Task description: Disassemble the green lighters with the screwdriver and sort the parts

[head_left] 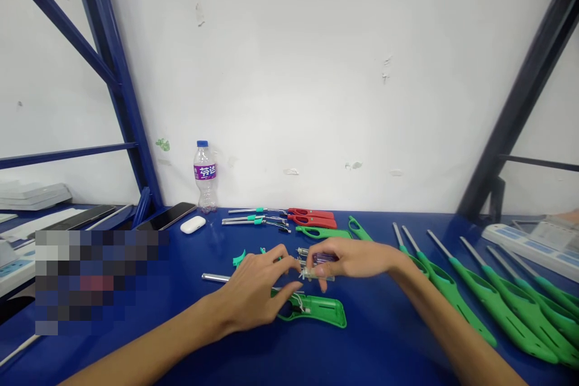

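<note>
Far to the left of the open green shell (323,309), and farther back on the blue counter (384,353), lie a dark phone (167,217) and a white case (192,225), with a clear bottle (207,184) upright behind them. A metal tube (215,278) points out leftward from the shell's side, its inner end hidden by fingers; small teal pieces (239,259) sit beyond it.

The left hand (260,280) reaches over the shell's left end. Its grip is narrow, thumb and forefinger slightly parted beside the clear part; whether the tips touch it, I cannot tell. Well behind the shell are rods with teal sleeves (244,220), red handles (312,216) and another green piece (323,233).

The small clear part (316,275) is held just above and behind the shell, pinched in the grip of the right hand (350,256). It looks light, stiff and smooth, so it could slip if pinched at a corner; the long flat sides of its body would be the sound place to take hold, sparing the fine fittings at its left end. Purple-tinted pieces (324,257) lie just beyond it.

Well right of the shell, long-nosed green lighters (511,307) lie fanned out, with a white power strip (538,250) behind them.
</note>
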The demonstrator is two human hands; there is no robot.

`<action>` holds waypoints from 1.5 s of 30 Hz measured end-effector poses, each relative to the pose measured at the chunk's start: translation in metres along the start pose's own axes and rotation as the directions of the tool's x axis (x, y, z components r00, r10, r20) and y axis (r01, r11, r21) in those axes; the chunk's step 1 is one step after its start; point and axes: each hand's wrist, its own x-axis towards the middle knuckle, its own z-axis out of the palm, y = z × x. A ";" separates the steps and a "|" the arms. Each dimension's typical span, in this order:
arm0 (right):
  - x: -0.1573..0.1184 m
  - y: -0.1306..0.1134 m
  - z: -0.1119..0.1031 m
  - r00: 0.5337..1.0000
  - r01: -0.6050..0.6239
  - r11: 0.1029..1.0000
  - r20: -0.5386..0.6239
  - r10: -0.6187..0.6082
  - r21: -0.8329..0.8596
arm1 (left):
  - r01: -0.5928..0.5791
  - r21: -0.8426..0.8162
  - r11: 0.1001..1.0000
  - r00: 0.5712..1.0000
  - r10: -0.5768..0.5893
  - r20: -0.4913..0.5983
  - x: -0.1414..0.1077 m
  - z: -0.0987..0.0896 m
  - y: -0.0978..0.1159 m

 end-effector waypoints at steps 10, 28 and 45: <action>0.004 -0.004 0.003 0.999 0.028 0.999 0.022 -0.029 0.044 | -0.072 -0.072 0.995 0.997 0.073 0.006 0.004 0.002 -0.009; 0.003 -0.006 0.003 0.998 0.018 0.997 -0.053 -0.015 0.071 | -0.136 -0.086 0.987 0.986 0.127 -0.109 0.008 -0.009 -0.016; 0.010 0.008 0.004 0.987 -0.123 0.992 -0.103 0.123 0.010 | 0.129 0.138 0.982 0.989 -0.117 -0.096 0.016 -0.011 -0.062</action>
